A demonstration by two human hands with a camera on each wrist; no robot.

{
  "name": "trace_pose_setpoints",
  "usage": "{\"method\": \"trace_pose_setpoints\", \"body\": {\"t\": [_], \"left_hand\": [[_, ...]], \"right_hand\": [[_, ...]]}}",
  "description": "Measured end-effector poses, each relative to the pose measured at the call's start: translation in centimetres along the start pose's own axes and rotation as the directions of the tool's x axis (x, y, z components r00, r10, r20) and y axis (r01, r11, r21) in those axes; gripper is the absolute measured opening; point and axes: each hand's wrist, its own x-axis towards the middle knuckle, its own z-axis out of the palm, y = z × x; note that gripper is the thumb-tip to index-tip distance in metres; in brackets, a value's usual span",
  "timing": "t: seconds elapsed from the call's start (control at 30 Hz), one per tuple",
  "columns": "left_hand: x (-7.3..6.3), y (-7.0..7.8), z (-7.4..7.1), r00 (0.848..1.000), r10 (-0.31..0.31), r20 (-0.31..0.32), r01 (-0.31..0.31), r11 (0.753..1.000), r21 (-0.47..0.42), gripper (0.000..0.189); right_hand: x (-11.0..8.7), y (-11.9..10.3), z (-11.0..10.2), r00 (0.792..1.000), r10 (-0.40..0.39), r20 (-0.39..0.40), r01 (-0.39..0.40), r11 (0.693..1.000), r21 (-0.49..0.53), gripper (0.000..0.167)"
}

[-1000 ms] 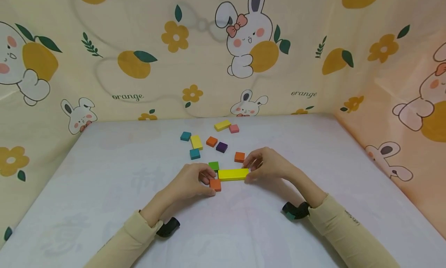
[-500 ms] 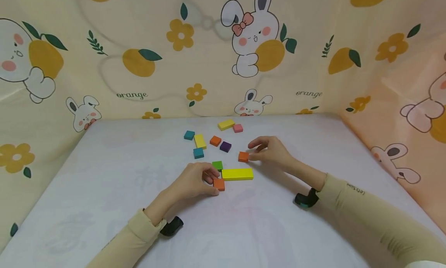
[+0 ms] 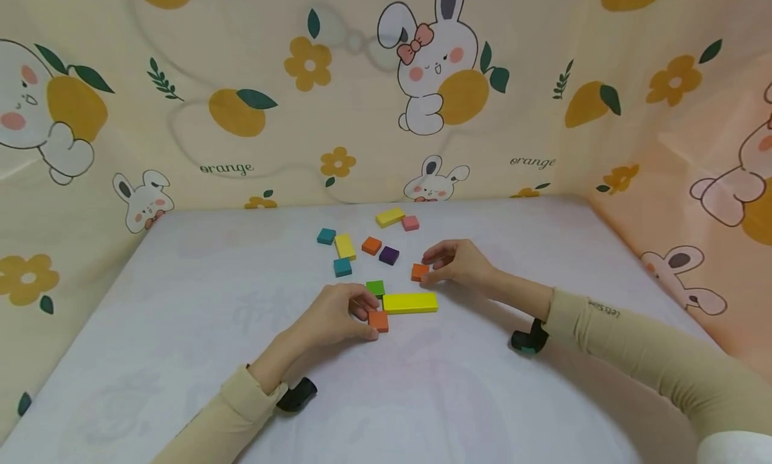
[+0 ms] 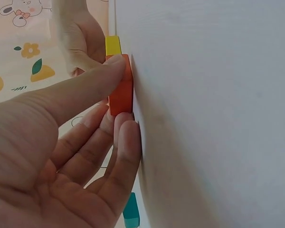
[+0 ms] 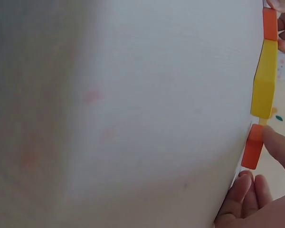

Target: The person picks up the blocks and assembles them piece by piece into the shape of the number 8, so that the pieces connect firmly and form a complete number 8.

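a person's left hand (image 3: pixel 338 315) pinches an orange block (image 3: pixel 378 321) at the near left corner of the yellow bar (image 3: pixel 410 303), a green block (image 3: pixel 375 287) at its far left corner. behind the bar's right end, the right hand (image 3: pixel 463 263) curves thumb and fingers about a second orange block (image 3: pixel 419 272); whether it grips cannot be told.
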Motion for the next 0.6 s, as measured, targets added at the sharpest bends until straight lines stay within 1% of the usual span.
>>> {"method": "trace_pose_setpoints", "body": {"t": [0.2, 0.4, 0.6], "left_hand": [[0.03, -0.01, 0.13, 1.0, -0.015, -0.007, 0.015, 1.0, -0.002, 0.037], [0.08, 0.0, 0.34, 1.0, -0.016, -0.014, 0.016, 1.0, -0.007, 0.039], [0.09, 0.1, 0.27, 0.999, -0.03, -0.016, 0.03, 1.0, 0.001, 0.039]], "right_hand": [[0.04, -0.07, -0.1, 1.0, 0.006, 0.027, -0.007, 1.0, 0.021, 0.045], [0.09, 0.14, -0.25, 0.999, 0.006, 0.048, -0.007, 1.0, 0.018, 0.044], [0.14, 0.18, -0.31, 0.998, -0.003, 0.065, 0.001, 1.0, 0.025, 0.042]]}}
